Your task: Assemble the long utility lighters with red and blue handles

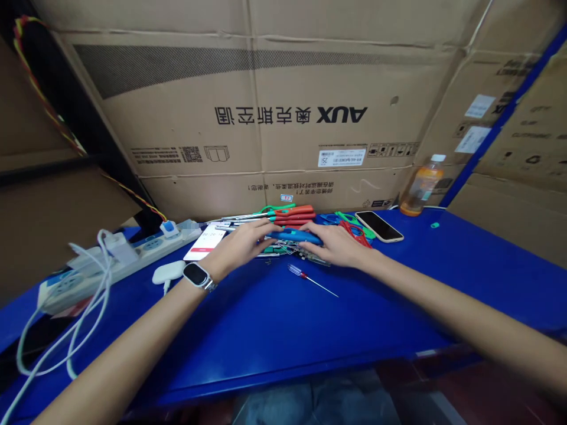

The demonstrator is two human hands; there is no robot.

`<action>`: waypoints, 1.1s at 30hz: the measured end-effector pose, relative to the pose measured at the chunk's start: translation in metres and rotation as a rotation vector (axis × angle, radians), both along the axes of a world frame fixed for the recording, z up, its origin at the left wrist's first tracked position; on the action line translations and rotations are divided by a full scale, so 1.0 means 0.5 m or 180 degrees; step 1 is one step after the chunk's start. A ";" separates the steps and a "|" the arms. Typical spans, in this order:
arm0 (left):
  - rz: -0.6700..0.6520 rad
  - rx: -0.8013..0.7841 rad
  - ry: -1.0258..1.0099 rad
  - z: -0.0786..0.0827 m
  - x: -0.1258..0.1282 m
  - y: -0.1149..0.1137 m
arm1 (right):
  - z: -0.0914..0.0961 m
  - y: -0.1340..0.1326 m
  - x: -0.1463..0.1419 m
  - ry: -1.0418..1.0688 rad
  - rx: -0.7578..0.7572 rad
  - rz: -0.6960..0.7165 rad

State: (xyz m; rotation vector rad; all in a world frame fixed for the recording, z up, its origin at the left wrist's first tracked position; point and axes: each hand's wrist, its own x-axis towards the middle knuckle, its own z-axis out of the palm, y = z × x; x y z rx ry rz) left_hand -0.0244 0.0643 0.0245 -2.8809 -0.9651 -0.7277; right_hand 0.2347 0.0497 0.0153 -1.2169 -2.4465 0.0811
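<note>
In mid-frame, the left hand [248,242] and right hand [334,243] grip a blue-handled tool [295,236], fingers closed on opposite ends of its handle, in front of red-handled tools [301,210]. Below them, the blue tabletop [266,336] stretches toward its front edge at lower frame; a small screwdriver [312,280] lies just below the hands. Behind, a cardboard panel [287,77] bounds the tabletop, printed upside down "AUX 奥克斯空调"; its white label [341,158] reads "25". At right, a white-capped bottle [423,186] holds orange liquid.
</note>
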 end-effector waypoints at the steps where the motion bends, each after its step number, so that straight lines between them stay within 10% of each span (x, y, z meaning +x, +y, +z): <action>1: 0.0039 0.0057 -0.0021 0.001 -0.004 0.020 | 0.001 0.019 0.007 -0.0067 0.0046 -0.0042; 8: 0.0483 0.0310 -0.0137 -0.013 -0.006 0.133 | -0.001 0.142 0.023 -0.0319 0.0420 -0.0027; 25: 0.0912 0.0312 -0.0099 -0.042 -0.059 0.235 | 0.012 0.274 0.039 -0.0502 0.0652 0.0520; 33: 0.0606 0.0150 -0.0481 -0.029 -0.067 0.157 | 0.005 0.177 0.017 -0.0241 0.0225 0.0237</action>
